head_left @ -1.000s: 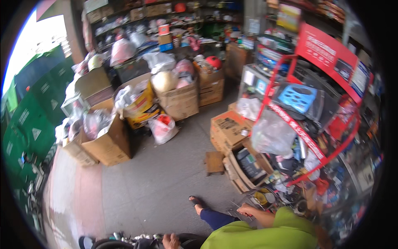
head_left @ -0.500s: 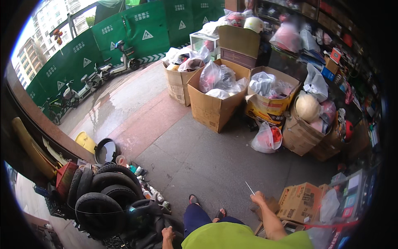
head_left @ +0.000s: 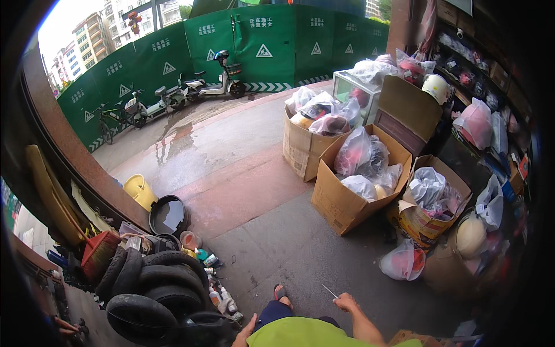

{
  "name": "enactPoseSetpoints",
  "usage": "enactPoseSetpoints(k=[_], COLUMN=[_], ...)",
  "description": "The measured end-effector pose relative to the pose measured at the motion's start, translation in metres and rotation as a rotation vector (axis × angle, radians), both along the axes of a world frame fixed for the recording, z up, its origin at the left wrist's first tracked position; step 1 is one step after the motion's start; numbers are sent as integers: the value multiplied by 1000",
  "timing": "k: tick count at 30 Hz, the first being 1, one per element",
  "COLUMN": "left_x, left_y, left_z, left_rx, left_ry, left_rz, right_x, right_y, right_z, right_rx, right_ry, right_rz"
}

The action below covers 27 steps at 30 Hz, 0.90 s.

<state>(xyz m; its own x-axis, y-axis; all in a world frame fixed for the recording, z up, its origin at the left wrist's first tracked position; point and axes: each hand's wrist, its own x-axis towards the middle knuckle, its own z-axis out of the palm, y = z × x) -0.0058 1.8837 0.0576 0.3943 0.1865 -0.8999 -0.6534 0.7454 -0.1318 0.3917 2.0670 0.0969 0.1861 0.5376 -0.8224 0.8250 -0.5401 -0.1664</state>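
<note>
In front of me on the right, my right hand (head_left: 346,302) is closed around one end of a thin, straight metal rod (head_left: 330,291). The rod points up and to the left; its held end is hidden in my fist. My left hand (head_left: 247,327) hangs low by my left side, its fingers loosely stretched with nothing seen in them. Closest to that hand lies a heap of black tyres (head_left: 173,274). Small bottles (head_left: 226,299) line the heap's near edge.
Cardboard boxes (head_left: 338,208) stuffed with plastic-wrapped goods stand ahead on the right. A whitish bag (head_left: 399,261) with something red sits on the floor. On the left are a black basin (head_left: 167,215), a yellow bucket (head_left: 139,191) and a red broom (head_left: 98,254). Scooters (head_left: 211,84) stand along a green fence (head_left: 266,29).
My view has swung and moved forward; the boxes now appear farther right and the tyres nearer. The rod stays in my right hand. My left hand's fingers look looser than before.
</note>
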Motion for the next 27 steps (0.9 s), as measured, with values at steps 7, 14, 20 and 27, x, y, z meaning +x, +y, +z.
enactPoseSetpoints(k=[7,14,20,27], left_x=[-36,2,49,27], left_y=[170,204,174,278], left_z=[21,-22,-61,-15], left_rx=[197,119,-8,33], left_ry=[440,674,476,230], left_rz=[-4,-28,-390,-268], right_x=[4,74,67,22], right_y=[34,29,59,72], right_z=[-7,-81,-22,-17], right_rx=[-91,-29,-64,-23], right_ry=[8,-93,-81,-68], right_rz=[-180,-137,-449,-628])
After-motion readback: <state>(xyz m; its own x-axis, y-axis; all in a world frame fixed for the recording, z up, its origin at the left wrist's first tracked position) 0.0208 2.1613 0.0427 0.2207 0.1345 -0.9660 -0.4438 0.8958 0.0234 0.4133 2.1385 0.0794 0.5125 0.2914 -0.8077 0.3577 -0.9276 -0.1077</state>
